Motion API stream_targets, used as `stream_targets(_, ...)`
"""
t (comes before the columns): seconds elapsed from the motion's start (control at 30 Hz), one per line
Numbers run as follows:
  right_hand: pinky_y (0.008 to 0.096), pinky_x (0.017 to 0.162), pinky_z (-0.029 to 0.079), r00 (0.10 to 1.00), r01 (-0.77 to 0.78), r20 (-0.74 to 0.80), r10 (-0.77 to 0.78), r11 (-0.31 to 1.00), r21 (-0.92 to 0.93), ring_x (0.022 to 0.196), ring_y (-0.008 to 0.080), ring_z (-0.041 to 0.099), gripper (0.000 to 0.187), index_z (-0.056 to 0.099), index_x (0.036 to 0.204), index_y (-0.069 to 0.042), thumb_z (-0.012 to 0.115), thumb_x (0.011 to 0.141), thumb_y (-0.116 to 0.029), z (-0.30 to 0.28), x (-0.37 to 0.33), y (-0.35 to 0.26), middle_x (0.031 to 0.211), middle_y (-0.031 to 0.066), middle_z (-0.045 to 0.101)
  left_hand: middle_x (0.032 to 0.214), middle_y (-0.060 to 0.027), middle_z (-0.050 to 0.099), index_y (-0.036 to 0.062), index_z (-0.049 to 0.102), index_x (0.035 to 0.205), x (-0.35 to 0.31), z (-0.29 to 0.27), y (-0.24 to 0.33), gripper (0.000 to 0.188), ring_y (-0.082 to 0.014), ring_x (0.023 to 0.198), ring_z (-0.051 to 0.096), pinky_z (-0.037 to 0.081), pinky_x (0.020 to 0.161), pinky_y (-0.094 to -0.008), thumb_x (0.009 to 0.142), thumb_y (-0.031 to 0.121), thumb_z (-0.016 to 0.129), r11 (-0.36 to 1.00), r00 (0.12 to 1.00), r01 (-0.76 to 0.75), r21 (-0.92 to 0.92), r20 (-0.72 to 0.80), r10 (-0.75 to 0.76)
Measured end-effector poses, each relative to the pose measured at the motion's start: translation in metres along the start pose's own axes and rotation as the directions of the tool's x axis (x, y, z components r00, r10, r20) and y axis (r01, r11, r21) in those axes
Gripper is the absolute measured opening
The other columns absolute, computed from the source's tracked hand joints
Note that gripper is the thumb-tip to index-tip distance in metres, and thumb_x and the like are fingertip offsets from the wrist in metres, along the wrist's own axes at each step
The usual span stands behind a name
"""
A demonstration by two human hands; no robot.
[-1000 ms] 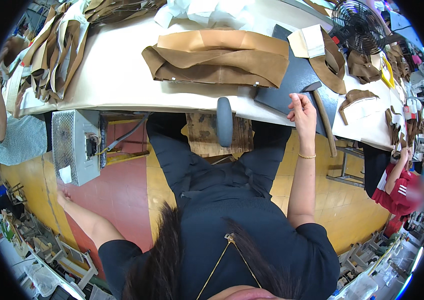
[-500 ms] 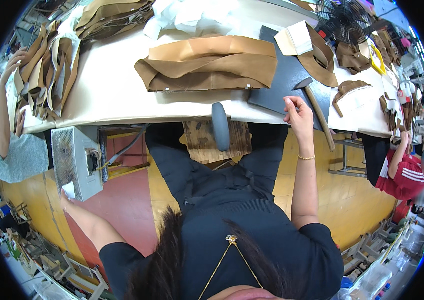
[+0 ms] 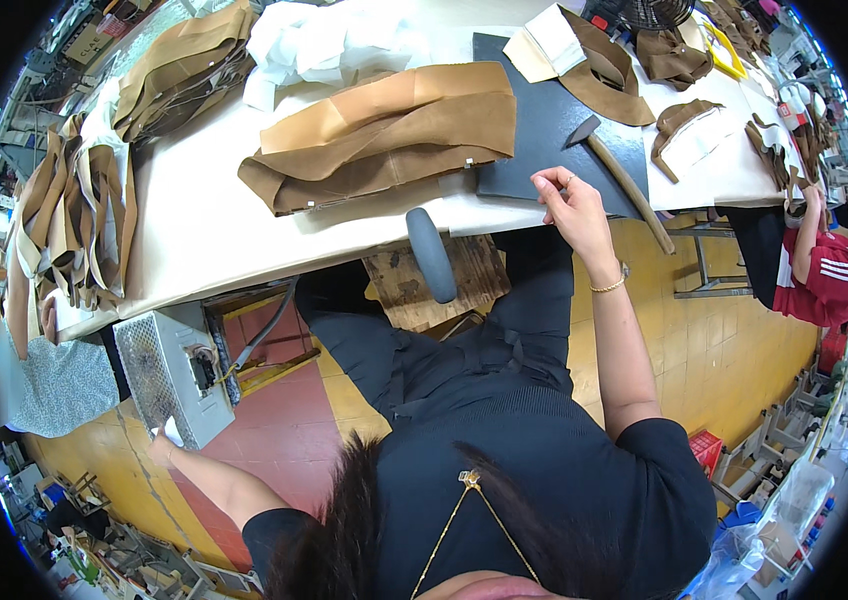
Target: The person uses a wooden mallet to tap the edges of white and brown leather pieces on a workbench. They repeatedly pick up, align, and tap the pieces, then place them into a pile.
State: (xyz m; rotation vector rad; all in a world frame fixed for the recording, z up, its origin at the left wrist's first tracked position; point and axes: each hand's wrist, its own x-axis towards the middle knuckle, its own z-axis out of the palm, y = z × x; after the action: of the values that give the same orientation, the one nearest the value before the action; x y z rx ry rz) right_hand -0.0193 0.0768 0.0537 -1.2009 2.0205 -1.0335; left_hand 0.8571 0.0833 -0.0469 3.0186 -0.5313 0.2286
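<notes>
My left hand (image 3: 160, 449) is out to the left, low beside a grey metal box with a perforated side (image 3: 184, 385). Its fingers close on a small white piece (image 3: 173, 432), paper or cloth, I cannot tell which. Over the near edge of a dark slab (image 3: 519, 130) hovers my right hand (image 3: 578, 215), fingers loosely bent and apart, holding nothing. A hammer (image 3: 616, 170) lies on the slab, its wooden handle past the table edge. Left of it rests a large folded brown leather piece (image 3: 384, 140). A rounded grey bar (image 3: 431, 255) juts from the table toward me.
Brown leather strips (image 3: 79, 215) hang at the table's left, near a co-worker in a grey top (image 3: 69, 390). White crumpled material (image 3: 334, 45) and more leather (image 3: 604, 75) lie farther back. Another person in red (image 3: 824, 270) works at the right. A wooden board (image 3: 479, 275) is between my knees.
The whole view has turned and shifted slightly. My left hand stays by the metal box with the white piece; my right hand stays raised near the slab, still empty.
</notes>
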Motion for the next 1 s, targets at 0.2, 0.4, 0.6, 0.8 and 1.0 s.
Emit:
stream_targets(0.2, 0.0255, 0.055, 0.049, 1.0, 0.019, 0.012, -0.02, 0.998, 0.066, 0.056, 0.0094, 0.058, 0.025, 0.069, 0.105, -0.001, 0.062, 0.099, -0.024, 0.006, 0.001, -0.001, 0.07, 0.0035, 0.061, 0.101, -0.0197, 0.073, -0.0044, 0.072, 0.105, 0.028, -0.043, -0.034, 0.054, -0.031, 0.092, 0.07, 0.057, 0.079, -0.0455, 0.082, 0.043, 0.08, 0.669, 0.956, 0.283, -0.687, 0.147, -0.253)
stream_targets(0.4, 0.0213, 0.057, 0.049, 0.997, 0.076, -0.017, -0.074, 0.957, 0.28, 0.065, 0.0049, 0.057, 0.021, 0.068, 0.11, -0.002, 0.062, 0.1, -0.019, 0.014, -0.009, -0.02, 0.08, -0.0005, 0.062, 0.135, -0.0166, 0.059, -0.0009, 0.051, 0.137, -0.048, -0.078, 0.06, 0.052, -0.0279, 0.123, 0.055, 0.043, 0.108, -0.0449, 0.097, 0.029, 0.066, -0.306, 0.812, 0.463, -0.832, 0.259, 0.523)
stream_targets(0.6, 0.0214, 0.072, 0.05, 0.94, 0.11, 0.229, -0.253, 0.861, 0.497, 0.085, 0.0051, 0.057, 0.032, 0.063, 0.124, -0.005, 0.068, 0.097, -0.022, 0.048, -0.035, -0.06, 0.094, -0.0013, 0.06, 0.14, -0.0153, 0.055, 0.0033, 0.053, 0.136, -0.336, -0.132, 0.232, 0.046, -0.0293, 0.132, 0.051, 0.041, 0.113, -0.05, 0.099, 0.031, 0.061, -0.056, 0.149, 0.868, -0.493, 0.152, 0.977)
stream_targets(0.8, 0.0259, 0.079, 0.049, 0.966, -0.067, 0.218, -0.138, 0.682, 0.728, 0.092, 0.0104, 0.057, 0.048, 0.063, 0.127, -0.003, 0.072, 0.093, -0.036, 0.032, -0.037, -0.035, 0.106, 0.004, 0.058, 0.109, -0.0077, 0.066, -0.0004, 0.059, 0.117, -0.567, -0.202, 0.296, 0.034, -0.0132, 0.096, 0.064, 0.052, 0.088, -0.0279, 0.091, 0.016, 0.073, 0.199, -0.269, 0.612, -0.765, 0.035, 0.963)
stream_targets(1.0, 0.0246, 0.075, 0.047, 0.994, 0.104, -0.086, -0.061, 0.706, 0.7, 0.085, 0.0079, 0.056, 0.023, 0.074, 0.101, 0.001, 0.067, 0.097, -0.021, -0.021, -0.031, 0.003, 0.096, 0.0016, 0.066, 0.106, -0.0027, 0.065, -0.0025, 0.062, 0.12, -0.638, -0.218, 0.312, 0.026, -0.0082, 0.093, 0.062, 0.05, 0.081, -0.024, 0.094, 0.001, 0.063, 0.194, -0.39, 0.391, -0.9, 0.029, 0.92)
